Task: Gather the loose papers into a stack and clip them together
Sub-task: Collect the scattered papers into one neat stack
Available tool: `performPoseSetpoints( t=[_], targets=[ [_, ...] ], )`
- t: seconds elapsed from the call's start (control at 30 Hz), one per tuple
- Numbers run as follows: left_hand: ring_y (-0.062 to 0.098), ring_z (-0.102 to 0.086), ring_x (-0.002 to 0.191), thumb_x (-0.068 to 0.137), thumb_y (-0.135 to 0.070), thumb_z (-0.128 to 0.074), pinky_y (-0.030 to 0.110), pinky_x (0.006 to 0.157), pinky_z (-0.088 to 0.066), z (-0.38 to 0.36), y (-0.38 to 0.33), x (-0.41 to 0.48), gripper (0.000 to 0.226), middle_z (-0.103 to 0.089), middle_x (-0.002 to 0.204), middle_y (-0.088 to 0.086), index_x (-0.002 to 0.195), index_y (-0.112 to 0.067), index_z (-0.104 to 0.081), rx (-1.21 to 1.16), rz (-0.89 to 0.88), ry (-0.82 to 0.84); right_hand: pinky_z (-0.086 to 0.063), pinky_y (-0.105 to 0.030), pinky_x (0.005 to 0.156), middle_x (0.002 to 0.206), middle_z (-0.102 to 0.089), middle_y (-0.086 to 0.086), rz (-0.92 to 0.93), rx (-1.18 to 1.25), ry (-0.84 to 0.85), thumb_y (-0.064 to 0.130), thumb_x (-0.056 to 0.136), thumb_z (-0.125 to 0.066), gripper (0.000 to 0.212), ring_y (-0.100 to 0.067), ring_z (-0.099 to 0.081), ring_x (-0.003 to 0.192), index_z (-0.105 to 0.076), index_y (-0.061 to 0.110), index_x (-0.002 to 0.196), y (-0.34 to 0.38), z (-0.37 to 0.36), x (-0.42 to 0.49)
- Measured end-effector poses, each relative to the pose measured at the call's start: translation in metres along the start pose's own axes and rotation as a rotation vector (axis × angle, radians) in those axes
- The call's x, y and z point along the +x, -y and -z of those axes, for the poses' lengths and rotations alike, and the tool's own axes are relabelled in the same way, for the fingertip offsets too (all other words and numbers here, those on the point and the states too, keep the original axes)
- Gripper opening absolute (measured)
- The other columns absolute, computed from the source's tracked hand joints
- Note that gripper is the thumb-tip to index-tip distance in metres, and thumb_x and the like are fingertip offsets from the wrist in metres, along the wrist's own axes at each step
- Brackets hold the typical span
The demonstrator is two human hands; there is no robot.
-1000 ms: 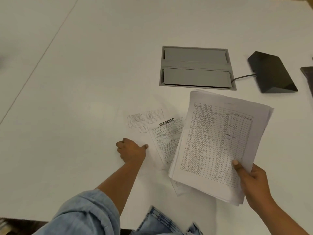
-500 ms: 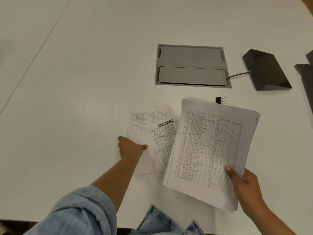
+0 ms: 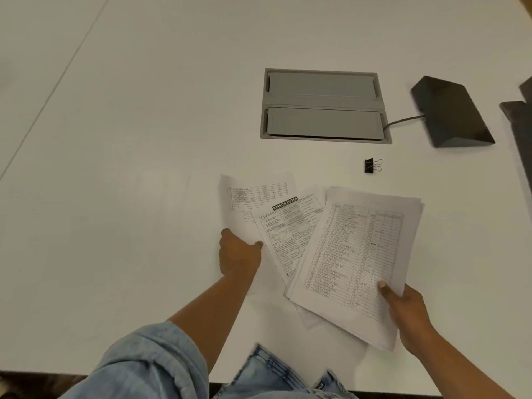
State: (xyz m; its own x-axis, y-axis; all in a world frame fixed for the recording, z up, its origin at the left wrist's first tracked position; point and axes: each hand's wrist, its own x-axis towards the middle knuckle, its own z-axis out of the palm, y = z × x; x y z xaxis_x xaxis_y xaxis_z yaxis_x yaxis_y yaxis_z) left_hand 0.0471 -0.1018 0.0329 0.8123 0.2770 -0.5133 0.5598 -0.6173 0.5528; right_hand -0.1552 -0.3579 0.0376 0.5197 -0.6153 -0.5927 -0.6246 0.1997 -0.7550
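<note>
White paper is seen in several overlapping pieces near the front edge of the white tabletop [image 3: 144,168]. A thick stack of papers [image 3: 359,254] is held by the right hand [image 3: 408,315] at its lower right corner. The thumb is pressed on the top page and the other fingers are hidden under the stack. A printed table with many rows is shown on the top page.

The stack is tilted, and part of a sheet headed "BANKING SYSTEM" [image 3: 288,226] is covered by its left side. Under this sheet, farthest to the left, a loose sheet [image 3: 247,203] with a small printed table is found. The loose sheet is pinched at its lower left edge by the left hand [image 3: 239,254], with the thumb laid on top of the paper and the fingers curled at the edge.

A black binder clip [image 3: 372,165] is placed on the tabletop beyond the stack, apart from the papers and from both hands. Farther back a grey hatch [image 3: 322,105] is set into the tabletop. A dark wedge-shaped device [image 3: 452,113] is placed to its right and is joined to it by a grey cable [image 3: 403,120]. The left arm is covered above the elbow by a blue denim sleeve [image 3: 149,364].
</note>
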Motion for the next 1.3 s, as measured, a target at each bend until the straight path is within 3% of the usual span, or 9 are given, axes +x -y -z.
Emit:
performPoseSetpoints(
  t=[0.13, 0.37, 0.5, 0.63, 0.8, 0.93, 1.13, 1.23, 1.3],
  targets=[
    [0.035, -0.062, 0.116, 0.076, -0.031, -0.085, 0.041, 0.090, -0.053, -0.004, 0.007, -0.002, 0.072, -0.062, 0.128, 0.012, 0.132, -0.008, -0.046, -0.048, -0.024, 0.065, -0.042, -0.036, 0.095, 0.130, -0.064, -0.016, -0.047, -0.117, 0.020, 0.020, 0.097, -0.062, 0.042, -0.033, -0.059, 0.116, -0.056, 0.003, 0.135, -0.004, -0.005, 0.018],
    [0.023, -0.068, 0.093, 0.094, -0.009, -0.066, 0.039, 0.084, -0.057, -0.011, 0.020, 0.001, 0.012, -0.073, 0.113, 0.009, 0.101, -0.019, -0.065, -0.331, -0.067, 0.232, -0.043, -0.034, 0.090, 0.124, -0.067, -0.013, -0.082, -0.187, 0.111, 0.020, 0.097, -0.062, 0.039, -0.024, -0.060, 0.100, -0.059, 0.004, 0.132, 0.006, -0.013, 0.021],
    [0.021, -0.073, 0.082, 0.097, -0.011, -0.061, 0.034, 0.067, -0.060, 0.003, 0.019, 0.003, 0.017, -0.075, 0.093, 0.003, 0.085, -0.021, -0.068, -0.367, -0.114, 0.217, -0.045, -0.036, 0.092, 0.110, -0.066, -0.001, -0.075, -0.099, 0.101, 0.022, 0.096, -0.063, 0.042, -0.019, -0.061, 0.096, -0.057, 0.007, 0.135, 0.007, -0.007, 0.014],
    [0.029, -0.071, 0.072, 0.096, -0.024, -0.066, 0.047, 0.067, -0.060, 0.044, 0.021, 0.019, 0.032, -0.074, 0.077, 0.010, 0.084, 0.006, -0.068, -0.337, -0.187, 0.142, -0.047, -0.041, 0.099, 0.113, -0.070, -0.001, -0.043, -0.020, 0.073, 0.021, 0.095, -0.063, 0.041, -0.023, -0.065, 0.105, -0.058, 0.008, 0.134, 0.010, 0.007, 0.011],
    [0.027, -0.073, 0.069, 0.094, -0.034, -0.066, 0.036, 0.061, -0.060, 0.099, 0.019, 0.034, 0.035, -0.077, 0.074, 0.004, 0.079, -0.002, -0.071, -0.368, -0.275, 0.074, -0.047, -0.040, 0.094, 0.108, -0.071, -0.001, -0.004, 0.046, 0.028, 0.021, 0.093, -0.065, 0.041, -0.022, -0.066, 0.101, -0.059, 0.008, 0.132, 0.020, 0.028, 0.015],
    [0.007, -0.074, 0.061, 0.092, -0.037, -0.068, 0.015, 0.049, -0.054, 0.122, 0.003, 0.026, 0.028, -0.079, 0.073, -0.009, 0.071, -0.020, -0.076, -0.437, -0.379, 0.151, -0.047, -0.044, 0.096, 0.116, -0.069, -0.012, 0.049, 0.023, -0.023, 0.019, 0.094, -0.063, 0.042, -0.032, -0.064, 0.105, -0.058, 0.004, 0.132, 0.028, 0.036, 0.021],
    [0.018, -0.071, 0.063, 0.079, -0.049, -0.078, 0.028, 0.055, -0.054, 0.139, -0.028, 0.007, 0.049, -0.078, 0.075, 0.010, 0.073, -0.001, -0.073, -0.431, -0.566, 0.309, -0.048, -0.040, 0.088, 0.110, -0.066, -0.007, 0.190, -0.072, -0.046, 0.025, 0.096, -0.062, 0.042, -0.029, -0.063, 0.098, -0.059, 0.005, 0.133, 0.061, 0.029, 0.025],
    [0.016, -0.077, 0.075, 0.083, -0.034, -0.075, 0.024, 0.062, -0.059, 0.153, -0.042, 0.004, 0.012, -0.080, 0.085, 0.000, 0.088, -0.024, -0.079, -0.455, -0.669, 0.344, -0.047, -0.038, 0.085, 0.107, -0.066, -0.002, 0.241, -0.093, -0.067, 0.027, 0.096, -0.061, 0.041, -0.028, -0.062, 0.097, -0.060, 0.007, 0.132, 0.081, 0.028, 0.031],
    [0.022, -0.077, 0.078, 0.088, -0.034, -0.072, 0.030, 0.063, -0.063, 0.158, -0.047, 0.004, 0.014, -0.080, 0.089, 0.002, 0.091, -0.023, -0.079, -0.410, -0.717, 0.336, -0.048, -0.033, 0.082, 0.102, -0.068, 0.004, 0.259, -0.084, -0.079, 0.028, 0.096, -0.062, 0.038, -0.025, -0.064, 0.095, -0.062, 0.010, 0.129, 0.091, 0.029, 0.033]
  ],
)
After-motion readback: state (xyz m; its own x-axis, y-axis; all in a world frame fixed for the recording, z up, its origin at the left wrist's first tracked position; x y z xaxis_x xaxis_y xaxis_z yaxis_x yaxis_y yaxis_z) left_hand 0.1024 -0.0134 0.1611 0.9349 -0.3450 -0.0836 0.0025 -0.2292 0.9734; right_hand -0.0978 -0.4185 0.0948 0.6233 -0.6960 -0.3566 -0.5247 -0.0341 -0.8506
